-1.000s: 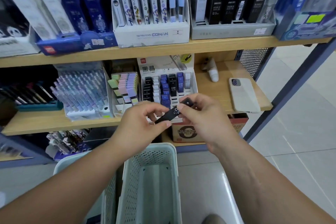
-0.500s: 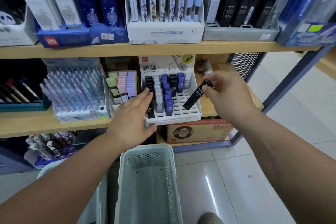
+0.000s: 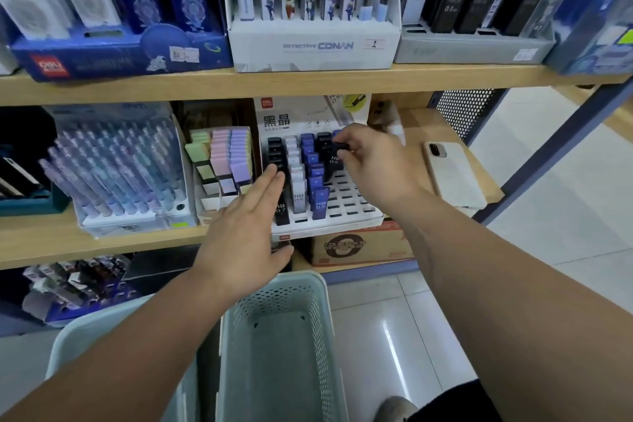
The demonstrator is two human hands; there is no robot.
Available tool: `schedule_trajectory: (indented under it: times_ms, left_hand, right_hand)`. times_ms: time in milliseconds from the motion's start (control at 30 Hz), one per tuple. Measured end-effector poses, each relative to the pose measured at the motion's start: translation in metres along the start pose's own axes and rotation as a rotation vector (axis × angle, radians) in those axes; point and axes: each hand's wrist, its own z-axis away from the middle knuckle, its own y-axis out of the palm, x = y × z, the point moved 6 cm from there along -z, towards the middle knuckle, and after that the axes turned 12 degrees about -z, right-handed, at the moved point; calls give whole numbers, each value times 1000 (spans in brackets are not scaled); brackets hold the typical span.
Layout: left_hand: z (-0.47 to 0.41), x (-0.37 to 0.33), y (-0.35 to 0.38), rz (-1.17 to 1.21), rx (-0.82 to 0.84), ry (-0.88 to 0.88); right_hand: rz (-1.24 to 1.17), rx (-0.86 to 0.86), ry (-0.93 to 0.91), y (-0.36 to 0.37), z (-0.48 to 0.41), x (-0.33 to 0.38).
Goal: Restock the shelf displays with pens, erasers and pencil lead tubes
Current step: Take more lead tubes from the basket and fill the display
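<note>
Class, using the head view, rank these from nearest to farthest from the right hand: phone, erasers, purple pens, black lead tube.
1. Black lead tube: pinched in the right hand.
2. Phone: just to its right.
3. Erasers: left, past the lead display.
4. Purple pens: farthest left.

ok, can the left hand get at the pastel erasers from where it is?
Probably yes. The left hand is open and holds nothing, its fingertips by the lead tube display, right beside the erasers. Nothing lies between them; the right hand pinches a black lead tube farther right.
</note>
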Motion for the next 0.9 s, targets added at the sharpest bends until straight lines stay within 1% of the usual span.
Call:
schedule_trajectory:
  times_ms: [67,200,367,467,533,567,633,667,800,900]
  left_hand:
    - [1,1,1,22,-9,-2]
    - [1,0,2,50,-15,-12]
    - [2,0,2,37,-15,-13]
    - [2,-1,2,26,-23,-14]
    - [2,-2,1,23,-21,-18]
    - [1,-1,1,24,-18,-21]
    - [1,0,1,26,-17,-22]
    - [1,0,1,24,-23,-17]
    - [0,3,0,15,-36,-1]
    - [-1,3,-2,7,-35,8]
  right_hand:
    - [47,36,-12,6,-4,-1]
    - [54,82,1,7,-10,-5]
    - [56,104,-4,5,-9,-13]
    - [67,118,-44,10,-7,-15]
    - [38,66,-56,2,-10,-12]
    - [28,1,-53,-7,-13,-12]
    - [54,-122,-18,-25,-22,-21]
    - [78,-142,15,-30,-27,-28]
    - [141,-49,103,-16,-37,-47]
    - [140,-47,113,-10,-39,-47]
